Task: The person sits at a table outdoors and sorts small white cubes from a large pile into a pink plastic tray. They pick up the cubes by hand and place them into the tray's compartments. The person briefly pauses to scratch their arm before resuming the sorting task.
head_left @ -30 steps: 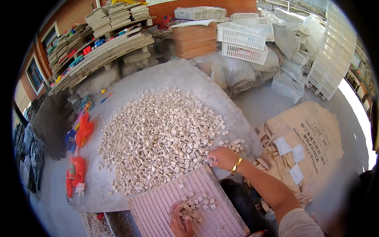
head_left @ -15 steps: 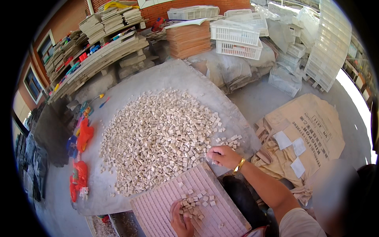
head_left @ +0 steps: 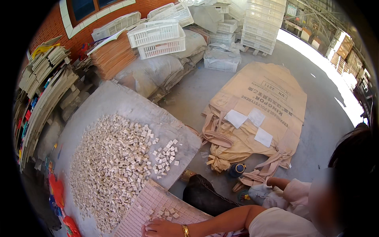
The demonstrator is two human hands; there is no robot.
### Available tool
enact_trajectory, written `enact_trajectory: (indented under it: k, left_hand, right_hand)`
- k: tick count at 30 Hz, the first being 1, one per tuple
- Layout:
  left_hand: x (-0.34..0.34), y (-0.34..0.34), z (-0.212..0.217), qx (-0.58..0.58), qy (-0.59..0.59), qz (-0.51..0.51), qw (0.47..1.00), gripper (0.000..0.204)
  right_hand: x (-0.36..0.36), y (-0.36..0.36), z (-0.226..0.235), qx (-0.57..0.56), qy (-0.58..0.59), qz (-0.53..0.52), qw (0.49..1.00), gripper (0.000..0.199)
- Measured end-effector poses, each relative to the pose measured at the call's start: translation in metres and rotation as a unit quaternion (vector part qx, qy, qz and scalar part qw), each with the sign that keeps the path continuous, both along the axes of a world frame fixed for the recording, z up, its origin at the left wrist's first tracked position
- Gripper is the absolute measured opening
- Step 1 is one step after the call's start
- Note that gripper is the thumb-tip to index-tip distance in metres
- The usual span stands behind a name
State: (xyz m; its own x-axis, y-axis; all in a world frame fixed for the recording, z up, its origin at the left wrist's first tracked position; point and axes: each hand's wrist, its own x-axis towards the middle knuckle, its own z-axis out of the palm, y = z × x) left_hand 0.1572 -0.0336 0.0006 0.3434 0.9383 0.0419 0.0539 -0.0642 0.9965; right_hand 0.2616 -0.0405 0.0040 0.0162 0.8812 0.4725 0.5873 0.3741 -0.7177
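Observation:
My right hand (head_left: 162, 228), with a gold bracelet at the wrist, lies low over a pink gridded board (head_left: 132, 215). Its back faces up and its fingers bend downward at the lower edge, so whether they hold anything is hidden. Just beyond the fingers, several loose pale cubes (head_left: 169, 212) lie on the grid. Past the board, a wide heap of small pale cubes (head_left: 110, 154) covers much of the grey tabletop (head_left: 158, 126). A smaller scatter of cubes (head_left: 166, 156) sits apart, right of the heap. My left hand is out of sight.
Right of the table lie a large tan sack (head_left: 264, 94) with white sheets (head_left: 262, 136) and a dark blue bottle (head_left: 237, 170). A black-trousered leg (head_left: 201, 193) is beside the board. Another person sits close on the right. White crates (head_left: 164, 47) stand on bags behind.
The view has swung right. My right hand has moved from the heap's near right edge onto the gridded board. My left hand, earlier curled around cubes on the board, has left the view.

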Motion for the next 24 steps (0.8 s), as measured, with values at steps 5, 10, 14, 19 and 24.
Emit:
enact_trajectory:
  k: [5,10,14,19,24]
  left_hand:
    - [0.007,0.003,0.000,0.075,0.090,0.022,0.993,0.069]
    - [0.006,0.002,0.000,0.158,0.163,0.058,0.972,0.069]
    - [-0.010,0.007,-0.028,0.049,0.097,0.065,0.992,0.065]
    - [0.013,0.007,-0.011,0.121,0.182,0.059,0.974,0.064]
    - [0.019,0.013,-0.013,0.147,0.207,0.044,0.966,0.064]
  right_hand:
    - [0.082,-0.019,0.023,0.074,0.240,-0.113,0.961,0.023]
    - [0.220,-0.045,-0.042,0.204,0.498,-0.397,0.744,0.022]
    - [0.351,-0.115,-0.185,0.158,0.568,-0.593,0.548,0.047]
    - [0.419,-0.213,-0.292,-0.455,0.293,-0.639,0.547,0.048]
    - [0.432,-0.268,-0.341,-0.632,0.029,-0.508,0.584,0.037]
